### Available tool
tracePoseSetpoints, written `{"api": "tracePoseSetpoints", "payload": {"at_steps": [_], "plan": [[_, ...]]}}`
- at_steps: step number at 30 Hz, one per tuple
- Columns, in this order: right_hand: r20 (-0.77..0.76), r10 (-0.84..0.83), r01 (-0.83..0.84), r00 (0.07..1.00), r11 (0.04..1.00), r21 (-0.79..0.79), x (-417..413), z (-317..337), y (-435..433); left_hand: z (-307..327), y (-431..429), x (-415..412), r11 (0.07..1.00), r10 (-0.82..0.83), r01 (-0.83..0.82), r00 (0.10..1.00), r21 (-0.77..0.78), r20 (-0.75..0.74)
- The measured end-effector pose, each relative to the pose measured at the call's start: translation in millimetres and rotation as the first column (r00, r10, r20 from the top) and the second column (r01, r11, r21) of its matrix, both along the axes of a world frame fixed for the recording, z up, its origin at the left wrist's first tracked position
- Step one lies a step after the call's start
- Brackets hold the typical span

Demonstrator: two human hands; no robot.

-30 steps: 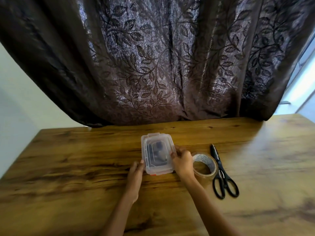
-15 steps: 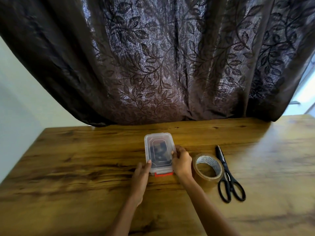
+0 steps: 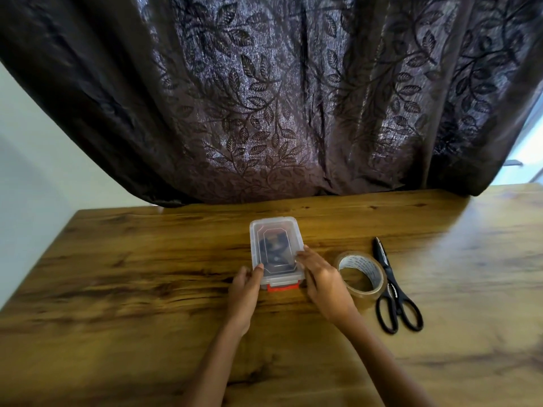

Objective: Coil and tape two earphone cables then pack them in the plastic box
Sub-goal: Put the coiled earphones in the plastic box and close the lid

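Since a second ago the red latch [image 3: 282,287] has come into sight at the near end of the plastic box [image 3: 276,229], and the lid is now sitting square on it rather than askew.

Both hands are resting on the box. The left hand [image 3: 244,289] is bracing the near-left corner, its thumb lying on the lid's edge and its fingers loosely extended along the wall, not curled round anything. The right hand [image 3: 323,280] is lying with straight fingers along the lid's right edge, pressing down rather than gripping.

The packing step is looking nearly done, with the person closing the box. I judge that the next move is calling for a firm press on the latch until it catches, with one hand holding the box so it is not sliding on the smooth wood. Whether the latch is already clicked home is not showing clearly.

The box is standing in the middle of the table [image 3: 147,274], nearer the far edge than the near one, long side running away from the person. It is clear and rectangular, and the dark earphone cables [image 3: 274,254] are showing through the lid as a bunched coil; the tape on them is too small to make out.

Toward the right edge, the tape roll [image 3: 367,292] and the scissors [image 3: 393,289] are lying side by side.
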State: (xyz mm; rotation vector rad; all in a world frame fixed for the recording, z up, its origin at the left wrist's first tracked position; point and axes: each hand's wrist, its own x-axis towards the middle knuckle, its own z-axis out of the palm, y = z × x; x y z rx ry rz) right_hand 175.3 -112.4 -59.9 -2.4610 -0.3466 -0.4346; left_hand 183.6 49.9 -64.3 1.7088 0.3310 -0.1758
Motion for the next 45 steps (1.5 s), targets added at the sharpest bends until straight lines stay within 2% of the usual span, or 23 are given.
{"api": "tracePoseSetpoints", "payload": {"at_steps": [4, 8, 14, 20, 27, 31, 35, 39, 45], "plan": [[-0.096, 0.141, -0.153, 0.985, 0.98, -0.126, -17, -11, -18, -3, 1, 1, 1.0, 0.01, -0.01, 1.0, 0.03, -0.012], [0.046, 0.104, -0.087, 0.993, 0.956, -0.28, -13, -24, -16, -2, -2, -1, 0.999, 0.031, -0.03, 0.999, 0.044, -0.027], [0.103, 0.047, -0.02, 0.994, 0.968, -0.25, -7, -24, -2, 1, -3, -2, 0.998, 0.035, -0.033, 0.999, 0.052, -0.038], [0.138, 0.098, -0.056, 0.986, 0.959, -0.279, -6, -21, -10, 1, -4, -1, 0.998, 0.047, -0.044, 0.998, 0.054, -0.05], [0.067, 0.06, -0.053, 0.996, 0.993, -0.108, -11, -18, -8, 3, -6, -4, 1.0, 0.024, -0.023, 0.999, 0.021, -0.046], [-0.016, 0.023, -0.021, 1.0, 0.994, 0.108, -14, -14, -7, 3, -6, -3, 0.999, 0.033, -0.032, 0.998, 0.023, -0.052], [-0.046, 0.02, -0.012, 0.999, 0.986, 0.168, -14, -16, -4, 1, -3, -2, 0.999, 0.026, -0.024, 0.998, 0.027, -0.053], [0.009, -0.017, 0.013, 1.0, 0.964, 0.266, -14, -13, 1, 4, -4, -4, 1.0, 0.02, -0.019, 0.998, 0.015, -0.058], [-0.033, -0.031, 0.039, 0.999, 0.958, 0.283, -13, -11, 3, 1, -2, -3, 0.999, 0.023, -0.021, 0.997, 0.029, -0.069]]}}
